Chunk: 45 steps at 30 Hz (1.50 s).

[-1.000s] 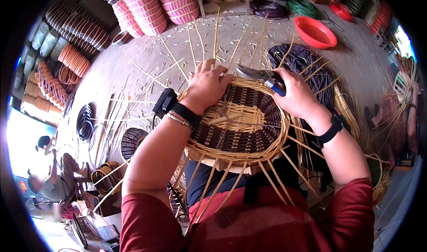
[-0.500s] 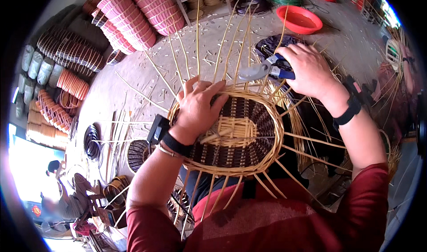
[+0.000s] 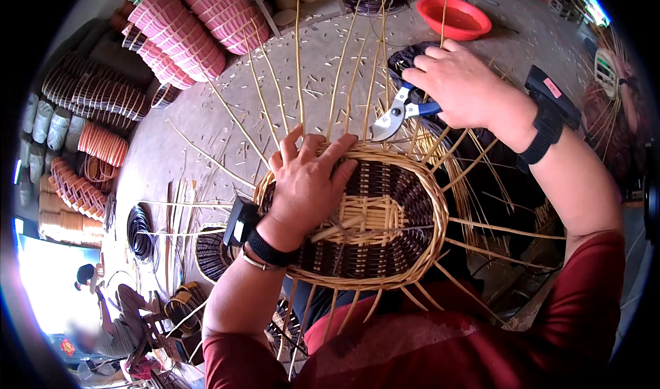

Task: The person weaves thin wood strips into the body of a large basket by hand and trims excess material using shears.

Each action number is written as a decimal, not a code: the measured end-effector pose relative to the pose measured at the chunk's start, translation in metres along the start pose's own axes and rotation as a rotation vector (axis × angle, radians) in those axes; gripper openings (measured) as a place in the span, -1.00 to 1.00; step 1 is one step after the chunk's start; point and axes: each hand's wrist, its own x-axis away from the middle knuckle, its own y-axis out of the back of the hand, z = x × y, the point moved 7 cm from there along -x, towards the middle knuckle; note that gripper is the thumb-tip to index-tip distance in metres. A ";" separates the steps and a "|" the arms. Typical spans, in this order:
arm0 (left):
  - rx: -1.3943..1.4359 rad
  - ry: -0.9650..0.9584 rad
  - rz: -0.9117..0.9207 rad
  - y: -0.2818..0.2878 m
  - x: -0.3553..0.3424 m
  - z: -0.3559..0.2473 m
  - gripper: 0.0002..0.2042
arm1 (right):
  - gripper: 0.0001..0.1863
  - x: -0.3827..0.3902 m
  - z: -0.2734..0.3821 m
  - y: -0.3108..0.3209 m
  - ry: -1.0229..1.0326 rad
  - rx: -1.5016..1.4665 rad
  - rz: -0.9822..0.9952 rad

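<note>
An oval wicker basket (image 3: 405, 216), dark brown with a pale woven centre and rim, lies across my lap. Long pale stakes (image 3: 299, 73) stick out all round it. Over the far left of its rim, my left hand (image 3: 309, 183) has its fingers hooked, with the thumb on the inner side. My right hand (image 3: 467, 90) is closed round the blue handles of pruning shears (image 3: 393, 119). Their metal blades point left and down, with the tip close to the far rim among the stakes. A thin light stick (image 3: 337, 229) lies in the basket.
Stacked pink baskets (image 3: 179, 28) stand at the far left, beside rows of brown ones. A red basin (image 3: 454, 18) sits on the floor beyond my right hand. Coiled dark cane (image 3: 141, 231) lies at left. Another person (image 3: 110, 327) sits at lower left. Cut bits litter the floor.
The shears have turned so their blades slope down toward the far rim. My right hand has shifted slightly up and right. My left hand stays on the rim; the whole view has moved a little.
</note>
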 end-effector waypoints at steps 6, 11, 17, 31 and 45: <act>0.014 -0.019 -0.017 -0.006 0.003 0.006 -0.62 | -0.43 -0.017 -0.001 -0.014 0.192 -0.146 -0.068; 0.031 0.000 0.000 -0.004 0.002 0.003 -0.61 | -0.52 -0.022 0.002 -0.014 0.229 -0.069 -0.098; 0.038 0.014 0.029 -0.003 0.002 0.004 -0.61 | -0.72 -0.008 0.000 -0.014 0.030 -0.054 0.096; 0.025 0.012 0.045 -0.004 0.000 0.003 -0.61 | -0.62 0.020 -0.002 -0.006 0.131 -0.002 -0.171; 0.025 0.007 0.041 -0.003 0.003 0.004 -0.61 | -0.44 0.043 -0.014 0.008 0.059 -0.113 -0.028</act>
